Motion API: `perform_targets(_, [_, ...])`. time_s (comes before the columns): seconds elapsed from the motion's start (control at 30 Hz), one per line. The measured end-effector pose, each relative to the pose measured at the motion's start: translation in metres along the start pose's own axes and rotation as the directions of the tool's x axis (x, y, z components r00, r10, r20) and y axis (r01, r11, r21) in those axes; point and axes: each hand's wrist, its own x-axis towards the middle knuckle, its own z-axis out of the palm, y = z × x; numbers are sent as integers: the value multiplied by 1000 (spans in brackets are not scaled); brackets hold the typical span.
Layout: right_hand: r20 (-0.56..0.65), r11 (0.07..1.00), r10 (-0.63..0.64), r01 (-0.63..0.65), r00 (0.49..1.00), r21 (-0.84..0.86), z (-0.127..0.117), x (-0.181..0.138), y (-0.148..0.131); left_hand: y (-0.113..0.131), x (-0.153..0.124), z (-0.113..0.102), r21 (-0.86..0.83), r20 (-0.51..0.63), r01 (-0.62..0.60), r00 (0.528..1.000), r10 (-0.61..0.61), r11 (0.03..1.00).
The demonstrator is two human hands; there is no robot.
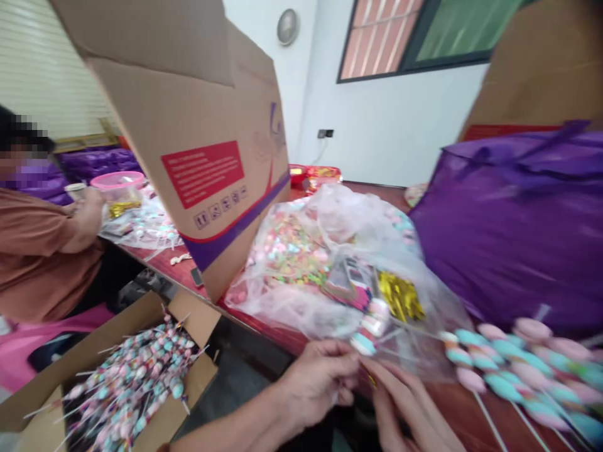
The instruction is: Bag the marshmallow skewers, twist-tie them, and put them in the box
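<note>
My left hand (316,380) and my right hand (409,402) meet at the table's front edge. Both pinch the lower end of a wrapped marshmallow skewer (373,329) with pink, white and teal pieces, which stands between them in clear wrap. Just behind it lies a clear plastic bag (325,263) full of pastel sweets, with a bundle of gold twist ties (400,295) on it. Several finished skewers (518,367) lie on the red table to the right of my hands.
A big tilted cardboard box (202,144) stands on the table at left. A purple fabric bag (518,226) fills the right. A floor box (127,383) holds several wrapped skewers. A person in a brown top (38,251) sits at far left by a pink tub (117,182).
</note>
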Motion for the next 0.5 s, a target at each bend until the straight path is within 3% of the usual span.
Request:
perform_targets(0.07, [-29,990,-111,108,993,-91,-4,-2,0,-4,-1,5,-25,5,42,999,-42,999])
perform_targets(0.17, [-89,970,-180,162,980,-179,-11,-5,0,-13,0,8,-71,5,86,996,-86,994])
perform_targets(0.37, [-119,969,-194,171,974,-180,-22,10,-4,-13,-3,18,-63,51,61,997,-58,996])
perform_targets(0.5, [-155,964,-194,160,969,-210,-16,20,-11,-13,-5,21,-66,83,55,995,-49,996])
